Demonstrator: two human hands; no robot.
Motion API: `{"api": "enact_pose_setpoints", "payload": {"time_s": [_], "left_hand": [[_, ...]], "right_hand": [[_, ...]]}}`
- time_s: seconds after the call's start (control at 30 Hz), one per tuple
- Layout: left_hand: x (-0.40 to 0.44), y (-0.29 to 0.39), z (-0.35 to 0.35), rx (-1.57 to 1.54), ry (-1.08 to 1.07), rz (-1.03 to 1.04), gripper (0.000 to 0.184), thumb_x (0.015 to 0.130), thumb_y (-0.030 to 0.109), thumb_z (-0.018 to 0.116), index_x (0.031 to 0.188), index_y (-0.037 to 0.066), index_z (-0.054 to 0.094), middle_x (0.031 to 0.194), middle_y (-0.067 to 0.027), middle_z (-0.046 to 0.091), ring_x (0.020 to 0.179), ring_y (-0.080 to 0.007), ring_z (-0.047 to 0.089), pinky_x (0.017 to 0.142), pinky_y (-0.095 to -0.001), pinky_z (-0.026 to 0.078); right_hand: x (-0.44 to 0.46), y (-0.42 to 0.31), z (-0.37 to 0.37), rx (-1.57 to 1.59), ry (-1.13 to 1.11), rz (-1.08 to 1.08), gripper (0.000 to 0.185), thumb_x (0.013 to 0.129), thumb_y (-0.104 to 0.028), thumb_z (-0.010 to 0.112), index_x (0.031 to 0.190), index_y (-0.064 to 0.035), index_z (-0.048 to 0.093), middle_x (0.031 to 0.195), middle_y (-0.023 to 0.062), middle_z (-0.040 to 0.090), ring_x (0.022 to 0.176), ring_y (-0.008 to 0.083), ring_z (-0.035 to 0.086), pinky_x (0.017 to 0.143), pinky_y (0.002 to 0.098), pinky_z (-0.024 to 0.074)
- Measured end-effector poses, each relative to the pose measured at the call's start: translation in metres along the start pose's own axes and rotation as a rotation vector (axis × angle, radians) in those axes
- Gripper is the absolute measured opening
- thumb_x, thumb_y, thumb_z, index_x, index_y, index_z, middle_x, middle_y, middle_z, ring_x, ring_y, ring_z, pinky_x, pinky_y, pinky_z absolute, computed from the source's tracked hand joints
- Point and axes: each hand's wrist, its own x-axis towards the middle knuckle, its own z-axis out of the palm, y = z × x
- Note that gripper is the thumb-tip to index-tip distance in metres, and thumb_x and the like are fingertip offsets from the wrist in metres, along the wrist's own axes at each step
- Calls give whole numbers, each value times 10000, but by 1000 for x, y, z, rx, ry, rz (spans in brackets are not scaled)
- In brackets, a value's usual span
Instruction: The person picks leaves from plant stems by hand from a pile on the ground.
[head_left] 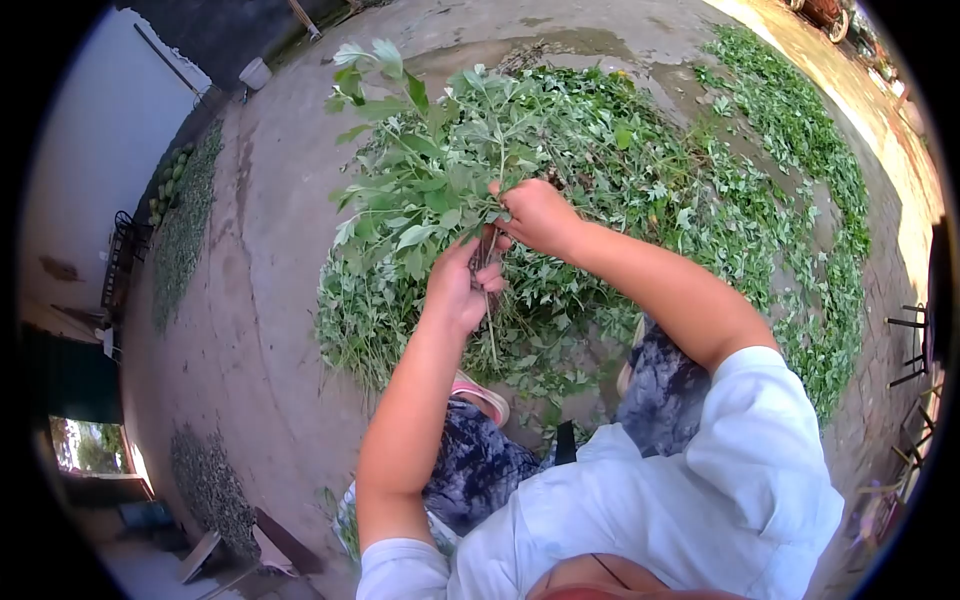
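The shirt [640, 510] is a pale bluish white, loose and softly creased, with short, wide sleeves [768, 420] that end above the elbows. A thin dark cord [608, 570] shows at its open neckline. The trousers [475, 460] are dark navy, mottled with whitish cloudy patches like tie-dye. A narrow black strip [566, 443] shows at the shirt's front edge. The left shoe [490, 398] is pink with a pale rim. Left hand [465, 285], right hand [540, 215] and forearms are bare.

Before us at twelve o'clock, a bunch [430, 195] is above a pile [620, 190] on the ground [290, 270]; we have leaves [800, 130] at one, a bucket [255, 74] at eleven.
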Motion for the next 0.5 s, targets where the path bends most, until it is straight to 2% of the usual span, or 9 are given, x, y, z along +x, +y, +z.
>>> {"api": "enact_pose_setpoints", "payload": {"time_s": [0.03, 0.1, 0.17, 0.2, 0.27, 0.3, 0.5], "left_hand": [[-2, 1, 9, 63, 74, 15, 236, 902, 187, 390, 1068, 43, 478, 737, -32, 507, 470, -57, 343, 419, -196, 281], [-1, -2, 7, 111, 72, 31, 229, 901, 187, 399, 1060, 47, 485, 703, -11, 475, 469, -55, 337, 420, -193, 280], [-2, -1, 13, 158, 71, 51, 222, 900, 187, 407, 1051, 50, 493, 670, 10, 442, 468, -53, 332, 420, -190, 278], [-3, -2, 16, 199, 89, 51, 205, 897, 192, 417, 1030, 58, 494, 641, 30, 406, 461, -45, 313, 415, -187, 260], [-4, -2, 20, 237, 107, 51, 188, 894, 198, 426, 1008, 65, 495, 612, 49, 370, 454, -37, 293, 409, -184, 242], [-3, -3, 20, 245, 94, 45, 190, 895, 199, 425, 1011, 66, 496, 598, 55, 354, 446, -36, 283, 401, -183, 233], [-2, -3, 21, 245, 79, 68, 171, 902, 226, 419, 976, 89, 490, 577, 57, 319, 429, -40, 257, 386, -186, 216]], "right_hand": [[0, 4, 5, -53, 32, -32, 214, 715, -146, 581, 882, -13, 568, 666, 175, 578, 652, 333, 572, 592, 402, 457], [1, 14, 11, -107, 64, -65, 222, 722, -143, 571, 901, -11, 566, 645, 158, 580, 625, 305, 584, 575, 381, 460], [6, 15, 4, 515, -16, 169, 207, 783, -177, 523, 919, -29, 575, 596, 88, 561, 505, 172, 533, 468, 295, 417], [6, 17, -1, 513, -17, 167, 207, 783, -177, 523, 919, -29, 575, 596, 88, 561, 505, 172, 533, 468, 295, 417], [6, 1, -26, 838, -53, 491, 227, 851, -194, 442, 945, -48, 589, 629, 13, 525, 436, 71, 390, 403, 203, 330], [6, 3, -26, 914, -37, 486, 253, 876, -236, 413, 904, -56, 588, 639, 17, 517, 422, 49, 355, 383, 184, 282], [2, 7, -22, 1056, -68, 490, 256, 873, -248, 437, 893, -31, 572, 665, 29, 503, 442, 55, 369, 391, 186, 282]]}}
